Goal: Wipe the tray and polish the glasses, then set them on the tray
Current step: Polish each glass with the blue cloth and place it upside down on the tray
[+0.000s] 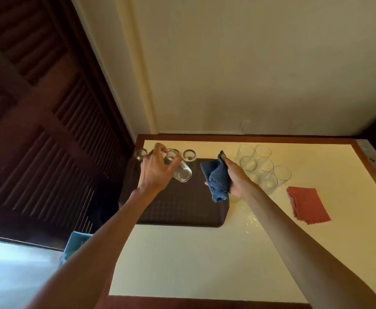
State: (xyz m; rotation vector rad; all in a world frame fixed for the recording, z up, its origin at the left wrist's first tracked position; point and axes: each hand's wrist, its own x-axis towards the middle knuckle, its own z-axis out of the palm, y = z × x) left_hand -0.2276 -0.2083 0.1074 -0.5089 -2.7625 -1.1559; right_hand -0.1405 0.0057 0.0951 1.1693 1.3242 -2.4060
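Head view is showing the task partway along: a row of glasses (189,155), three of them, is standing along the far edge of the dark tray (182,210). A cluster of glasses (265,165), likely unpolished, is standing on the table (182,259) just beside the tray's right edge. The left hand (154,172) is curling its fingers (160,150) round a held glass (182,173), tilting it over the tray's far half. The right hand (236,178) is clutching a bunched blue cloth (218,177) at the tray's right edge, and a red cloth (308,205) is lying near the table's right edge.
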